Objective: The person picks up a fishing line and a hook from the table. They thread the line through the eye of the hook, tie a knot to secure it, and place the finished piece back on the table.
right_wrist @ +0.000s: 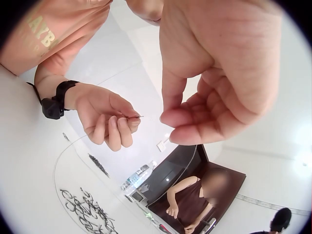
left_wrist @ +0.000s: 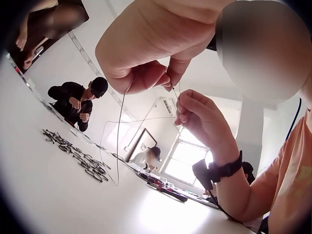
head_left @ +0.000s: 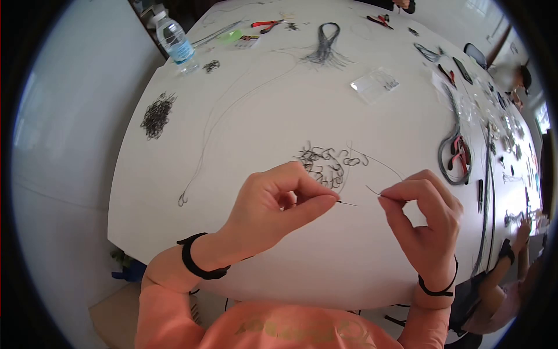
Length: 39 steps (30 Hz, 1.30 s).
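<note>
Thumb and forefinger of my left hand (head_left: 279, 200) pinch a thin line, whose dark tip (head_left: 350, 204) sticks out to the right; the fingers hide the rest. Across a small gap, my right hand (head_left: 427, 209) pinches another length of thin line (head_left: 373, 191) between thumb and forefinger, its end pointing left. A fine loop of line (head_left: 386, 164) arches behind both hands. Just beyond the left fingertips lies a loose pile of dark fish hooks (head_left: 334, 173), also visible below the hands in the left wrist view. Both hands are raised over the white table (head_left: 279, 128).
A denser dark hook pile (head_left: 157, 116) and a water bottle (head_left: 176, 43) are at the left. Farther back lie red-handled pliers (head_left: 267, 25), a grey line bundle (head_left: 326, 46) and a plastic bag (head_left: 375, 84). More pliers (head_left: 459, 156) lie right. Other people sit around the table.
</note>
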Motion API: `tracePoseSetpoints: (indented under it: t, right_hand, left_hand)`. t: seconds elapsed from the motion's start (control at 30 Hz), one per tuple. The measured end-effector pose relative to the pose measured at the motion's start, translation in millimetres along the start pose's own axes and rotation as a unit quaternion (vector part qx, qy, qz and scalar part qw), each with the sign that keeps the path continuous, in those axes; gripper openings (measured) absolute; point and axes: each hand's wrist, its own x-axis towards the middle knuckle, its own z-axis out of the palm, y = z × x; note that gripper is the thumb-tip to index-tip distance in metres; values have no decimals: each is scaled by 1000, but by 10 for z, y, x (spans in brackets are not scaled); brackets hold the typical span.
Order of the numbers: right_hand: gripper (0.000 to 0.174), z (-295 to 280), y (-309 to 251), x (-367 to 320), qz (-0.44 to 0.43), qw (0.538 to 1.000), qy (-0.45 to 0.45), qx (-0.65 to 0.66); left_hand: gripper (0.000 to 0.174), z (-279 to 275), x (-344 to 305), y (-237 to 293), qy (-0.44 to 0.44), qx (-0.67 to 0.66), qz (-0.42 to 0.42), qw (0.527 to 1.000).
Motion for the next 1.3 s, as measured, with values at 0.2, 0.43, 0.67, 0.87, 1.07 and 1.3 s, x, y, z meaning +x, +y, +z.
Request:
tracePoseSetpoints:
  t: [0.2, 0.43, 0.67, 0.87, 1.07, 1.3]
  right_hand:
    - [15, 33, 33, -35, 2, 1000, -10, 19]
    - [14, 71, 30, -59, -29, 997, -51, 55]
    - [15, 6, 27, -53, -32, 990, -74, 116]
    - [17, 19, -9, -86, -53, 994, -56, 71]
    - [16, 37, -7, -100, -71, 994, -59, 54]
    - [15, 11, -12, -104, -65, 993, -83, 53]
  left_hand:
    - [8, -6, -5, 10, 2, 0, 10, 1000]
    - [10, 24, -35, -12, -5, 13, 23, 1000]
    - [13, 36, -59, -23, -14, 90, 144, 985]
    - [17, 73, -98, 73, -13, 131, 159, 979]
    - [18, 87, -100, 89, -12, 141, 149, 979]
    - [18, 95, -99, 86, -16, 148, 149, 978]
